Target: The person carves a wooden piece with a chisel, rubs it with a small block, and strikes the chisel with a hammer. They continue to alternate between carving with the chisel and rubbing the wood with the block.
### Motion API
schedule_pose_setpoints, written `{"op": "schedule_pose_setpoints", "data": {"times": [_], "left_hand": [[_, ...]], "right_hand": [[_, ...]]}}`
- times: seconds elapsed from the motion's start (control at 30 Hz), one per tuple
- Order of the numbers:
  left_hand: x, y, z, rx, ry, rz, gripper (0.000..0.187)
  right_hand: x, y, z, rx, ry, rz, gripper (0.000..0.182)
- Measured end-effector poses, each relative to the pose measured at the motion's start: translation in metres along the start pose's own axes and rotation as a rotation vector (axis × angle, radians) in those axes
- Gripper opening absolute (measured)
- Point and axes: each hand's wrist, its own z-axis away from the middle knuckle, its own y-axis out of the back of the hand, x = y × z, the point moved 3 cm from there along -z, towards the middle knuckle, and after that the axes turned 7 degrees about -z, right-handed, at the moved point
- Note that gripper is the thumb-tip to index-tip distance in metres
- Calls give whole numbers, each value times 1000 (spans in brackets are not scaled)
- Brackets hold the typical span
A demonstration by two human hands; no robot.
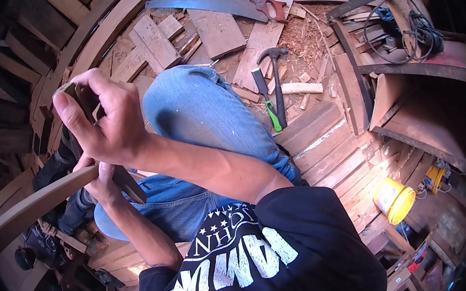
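Note:
My right hand is closed around a small dark block-like piece, whose full shape is hidden by the fingers. Just below it, my left hand grips a long pale wooden strip that runs down to the lower left. A darker flat piece shows beside the left hand; whether the hand holds it is unclear. Both hands are in front of my bent, jeans-clad legs.
A handsaw lies among boards and shavings at the top. A hammer and a green-handled chisel rest beyond my knee. A yellow bucket stands at right. Part of another person appears at lower left.

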Motion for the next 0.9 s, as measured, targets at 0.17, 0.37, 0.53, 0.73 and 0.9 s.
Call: {"op": "schedule_pose_setpoints", "data": {"times": [0.17,0.37,0.53,0.73,0.9], "left_hand": [[3,2,-10,47,-6,80,50],[-6,24,-11,527,95,277,46],[-5,39,-13,766,126,310,59],[4,63,-9,794,206,259,60],[-3,131,0,742,117,284,47]], "right_hand": [[9,2,-4,-275,-113,70,35],[15,9,16,-910,-317,472,53],[27,9,52,-1289,-281,647,48],[31,-17,78,-1186,-260,445,22],[34,-40,103,-1163,-342,247,25]]}}
